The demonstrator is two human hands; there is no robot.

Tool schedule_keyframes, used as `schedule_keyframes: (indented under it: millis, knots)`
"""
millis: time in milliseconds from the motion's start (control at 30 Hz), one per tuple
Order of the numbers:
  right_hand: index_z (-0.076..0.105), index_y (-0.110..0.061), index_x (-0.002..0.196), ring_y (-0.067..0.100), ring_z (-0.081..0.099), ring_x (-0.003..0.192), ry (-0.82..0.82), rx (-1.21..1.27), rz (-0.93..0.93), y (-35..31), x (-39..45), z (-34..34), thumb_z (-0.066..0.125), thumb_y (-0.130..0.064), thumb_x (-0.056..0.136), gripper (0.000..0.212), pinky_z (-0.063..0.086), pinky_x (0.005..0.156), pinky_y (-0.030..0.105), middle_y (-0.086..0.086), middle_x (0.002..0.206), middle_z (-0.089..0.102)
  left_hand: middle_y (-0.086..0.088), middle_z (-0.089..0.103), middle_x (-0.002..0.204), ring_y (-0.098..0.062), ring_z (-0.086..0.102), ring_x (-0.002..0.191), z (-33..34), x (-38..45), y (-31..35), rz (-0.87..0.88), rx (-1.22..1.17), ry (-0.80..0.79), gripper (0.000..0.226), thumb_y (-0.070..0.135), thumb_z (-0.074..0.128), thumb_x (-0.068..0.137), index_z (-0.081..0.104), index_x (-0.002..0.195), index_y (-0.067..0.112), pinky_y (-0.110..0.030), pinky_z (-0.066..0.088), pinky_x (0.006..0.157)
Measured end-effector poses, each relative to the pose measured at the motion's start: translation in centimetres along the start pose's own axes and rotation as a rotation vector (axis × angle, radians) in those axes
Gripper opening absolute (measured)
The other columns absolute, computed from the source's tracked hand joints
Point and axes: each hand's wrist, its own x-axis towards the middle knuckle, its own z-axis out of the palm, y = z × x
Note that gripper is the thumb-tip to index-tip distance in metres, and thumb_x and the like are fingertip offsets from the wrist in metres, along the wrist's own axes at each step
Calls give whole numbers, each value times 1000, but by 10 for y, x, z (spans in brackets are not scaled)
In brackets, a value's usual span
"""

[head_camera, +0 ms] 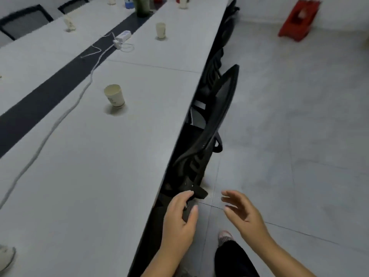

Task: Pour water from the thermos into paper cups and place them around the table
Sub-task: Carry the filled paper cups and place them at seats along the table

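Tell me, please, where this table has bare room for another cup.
Free: the near tabletop between the white cable, the nearest paper cup and the chair-side edge. Also between that cup and the next cup. Crowded: the dark centre strip around the power adapter.

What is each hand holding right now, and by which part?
The left hand grips a black chair part near the table edge; which part is unclear. The right hand is open over the floor, holding nothing.
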Motion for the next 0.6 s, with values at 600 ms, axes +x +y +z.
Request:
schedule_keyframes:
  millis: [600]
  knots:
    - [61, -16, 94, -15, 60, 83, 779, 177, 276, 102, -48, -361, 60, 15, 73, 37, 42, 73, -2, -6, 101, 64, -10, 57, 114, -23, 56, 102, 342, 70, 83, -265, -136, -521, 35, -12, 52, 83, 52, 107, 13, -20, 40, 83]
